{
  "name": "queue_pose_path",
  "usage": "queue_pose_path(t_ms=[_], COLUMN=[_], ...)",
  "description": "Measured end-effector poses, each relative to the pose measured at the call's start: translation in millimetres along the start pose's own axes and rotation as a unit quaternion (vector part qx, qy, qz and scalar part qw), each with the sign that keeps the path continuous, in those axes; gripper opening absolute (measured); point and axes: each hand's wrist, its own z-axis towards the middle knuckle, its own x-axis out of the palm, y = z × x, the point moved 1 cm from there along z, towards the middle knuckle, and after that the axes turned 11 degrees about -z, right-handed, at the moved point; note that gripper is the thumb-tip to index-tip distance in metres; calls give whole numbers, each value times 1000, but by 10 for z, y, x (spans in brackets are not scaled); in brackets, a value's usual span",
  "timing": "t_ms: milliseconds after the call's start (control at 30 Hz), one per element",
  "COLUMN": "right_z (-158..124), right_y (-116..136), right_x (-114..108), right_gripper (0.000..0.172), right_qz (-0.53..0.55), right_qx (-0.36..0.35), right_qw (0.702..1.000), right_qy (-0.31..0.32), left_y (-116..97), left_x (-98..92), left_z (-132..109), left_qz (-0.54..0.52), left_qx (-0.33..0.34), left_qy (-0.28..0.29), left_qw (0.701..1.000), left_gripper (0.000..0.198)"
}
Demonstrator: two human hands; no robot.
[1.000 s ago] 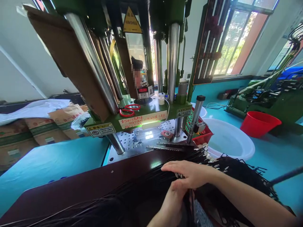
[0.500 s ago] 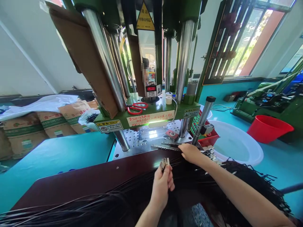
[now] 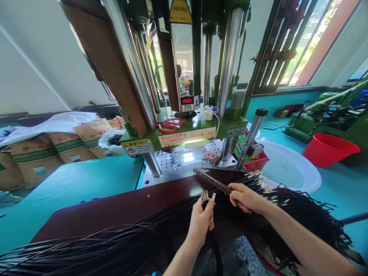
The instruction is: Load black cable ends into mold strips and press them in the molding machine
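Note:
My left hand [image 3: 202, 216] is closed on a small bunch of cable connectors [image 3: 204, 197], with one pale connector standing apart by the thumb. In my right hand [image 3: 244, 197] is the near end of a dark metal bar [image 3: 212, 180], which slants up and left over the brown table edge [image 3: 115, 209]. Another metal bar [image 3: 221, 168] lies behind it at the front of the press plate [image 3: 161, 168]. Black cables [image 3: 115, 245] spread beneath both hands, and many cable ends with metal connectors [image 3: 258, 182] lie beyond my right hand.
The green press [image 3: 186, 138] stands ahead, with red-handled scissors [image 3: 171, 125] on its ledge. A white tub [image 3: 304, 168] and a red bucket [image 3: 330, 149] are at the right. Paper sacks [image 3: 34, 157] stand at the left, behind a teal surface [image 3: 100, 176].
My right hand has lifted a metal bar from the front of the press and drawn it closer to my left hand. One connector now stands apart in my left hand. The view has shifted slightly.

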Motion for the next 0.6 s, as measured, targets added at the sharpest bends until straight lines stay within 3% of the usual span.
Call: queue_pose_path(t_ms=[67, 167, 233, 300, 500, 600], right_z=[-195, -361, -393, -387, -366, -391], right_y=[-42, -101, -121, -133, -176, -177], right_x=[269, 603, 716, 748, 774, 823], right_gripper=[38, 55, 61, 60, 54, 53], right_qz=[176, 428, 490, 513, 470, 419], right_qx=[5, 18, 33, 37, 8, -15], right_qw=[983, 893, 853, 832, 859, 877], right_qy=[-45, -136, -178, -208, -201, -233], left_y=[87, 240, 316, 353, 314, 292], left_x=[55, 136, 173, 192, 179, 162], left_z=[-3, 13, 29, 41, 41, 21], left_qz=[54, 125, 153, 170, 187, 175], left_qx=[-10, -17, -16, -17, -42, -65], left_qy=[24, 60, 76, 84, 78, 74], left_qw=[998, 990, 985, 982, 978, 980], left_gripper=[40, 34, 31, 29, 27, 26])
